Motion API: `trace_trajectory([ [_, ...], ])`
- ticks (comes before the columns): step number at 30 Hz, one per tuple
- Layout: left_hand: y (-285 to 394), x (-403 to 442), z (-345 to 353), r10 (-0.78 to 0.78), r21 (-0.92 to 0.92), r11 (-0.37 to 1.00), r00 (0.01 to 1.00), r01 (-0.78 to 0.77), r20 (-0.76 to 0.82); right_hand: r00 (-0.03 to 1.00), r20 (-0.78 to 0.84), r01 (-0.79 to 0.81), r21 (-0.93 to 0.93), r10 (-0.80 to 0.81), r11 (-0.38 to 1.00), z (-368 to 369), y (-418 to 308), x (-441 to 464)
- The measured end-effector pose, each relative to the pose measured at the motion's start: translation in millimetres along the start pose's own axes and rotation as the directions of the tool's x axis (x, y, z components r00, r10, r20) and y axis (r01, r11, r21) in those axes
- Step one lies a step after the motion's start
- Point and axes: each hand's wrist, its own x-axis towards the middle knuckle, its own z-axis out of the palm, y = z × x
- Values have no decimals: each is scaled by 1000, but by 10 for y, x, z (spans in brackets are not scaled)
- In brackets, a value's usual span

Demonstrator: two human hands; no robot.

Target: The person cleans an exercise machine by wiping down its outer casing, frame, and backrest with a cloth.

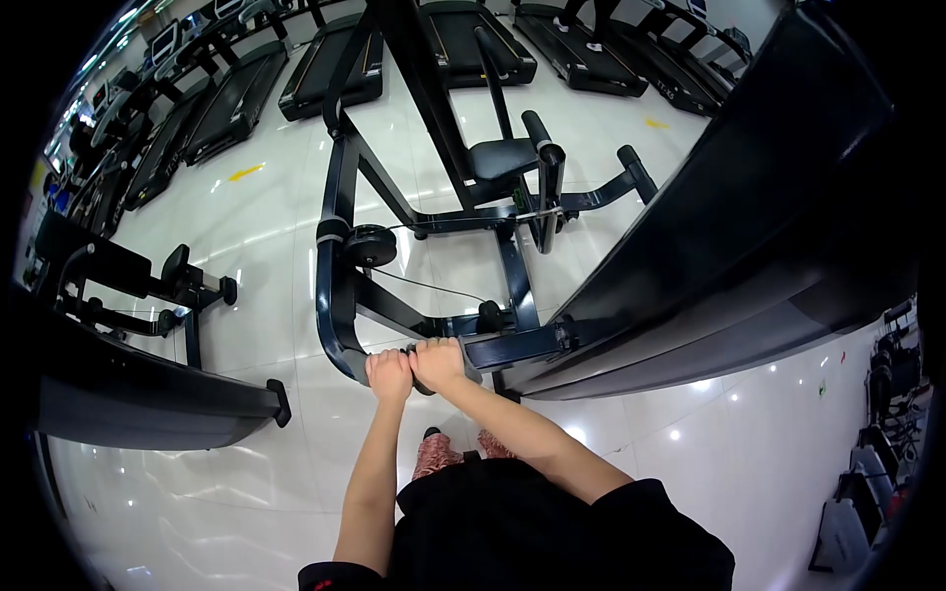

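Observation:
My left hand (389,374) and my right hand (438,362) lie side by side at the near corner of a dark blue gym machine's frame (338,286). The fingers of both are curled over the bar, pressing on what looks like a grey cloth (472,362), mostly hidden beneath them. Close by, a black pulley wheel (371,246) with a thin cable sits on the frame. Farther off are the machine's padded seat (501,158) and its roller pads (548,156).
A large dark machine cover (709,207) slopes up on the right. Another machine's curved cover (168,394) and bench (94,258) stand left. Treadmills (330,69) line the back, with a person's legs (581,20) on one. Shiny pale floor tiles (266,325) lie between.

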Motion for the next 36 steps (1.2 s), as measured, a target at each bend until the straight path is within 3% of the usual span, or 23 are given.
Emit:
trace_trajectory([
  [2,76,-35,15,-14,8,1000,1000,14,-18,981,-179,75,-1,-74,997,38,67,-57],
  [4,183,-51,10,-49,5,999,993,50,-108,986,-156,72,27,-67,997,-54,135,-123],
  [11,713,-49,132,-89,15,995,976,94,-197,980,-196,49,37,-41,998,-447,632,-325],
  [14,1013,8,77,-110,41,992,985,116,-133,982,-187,-27,17,30,999,-593,914,-374],
  [19,1522,59,124,-64,0,998,993,64,-97,954,-300,-12,28,20,1000,-740,1267,-499],
  [21,1671,58,133,5,0,1000,987,-5,-160,948,-317,11,20,-4,1000,-722,1280,-520],
  [28,1594,136,-31,31,-70,997,999,-29,30,937,-349,-43,-27,31,999,-738,1215,-528],
  [36,1493,123,3,124,-140,981,989,-134,-79,917,-396,-94,-124,38,988,-708,1156,-501],
])
